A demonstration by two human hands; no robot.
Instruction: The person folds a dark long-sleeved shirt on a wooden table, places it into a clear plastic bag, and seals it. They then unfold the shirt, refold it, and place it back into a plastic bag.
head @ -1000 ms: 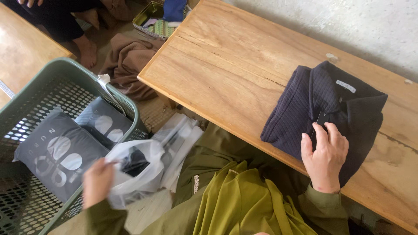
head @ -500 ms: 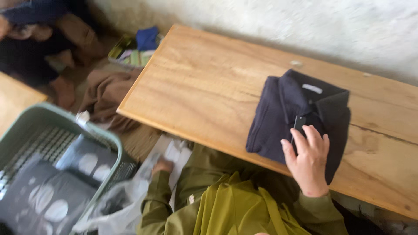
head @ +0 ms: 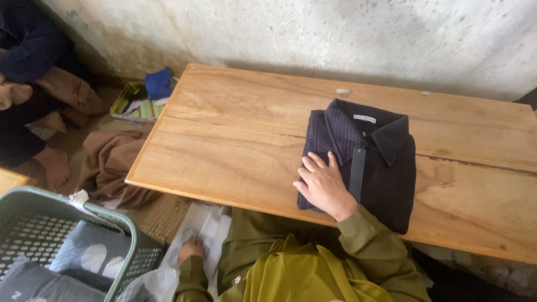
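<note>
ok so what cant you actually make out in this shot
Head view:
- Left hand: low by clear plastic bags; whether it grips one cannot be told.
- Green basket: cut off by the frame's left and bottom edges.
- Folded dark shirt: the right hand covers part of its front.
- Shirt's neck label: too small.

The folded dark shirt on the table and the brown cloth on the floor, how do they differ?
The folded dark shirt lies neatly squared on the wooden table, collar up; the brown cloth sits crumpled in a heap on the floor beside the table. The right hand rests flat on the shirt; nothing touches the cloth. Both are fabric.
</note>
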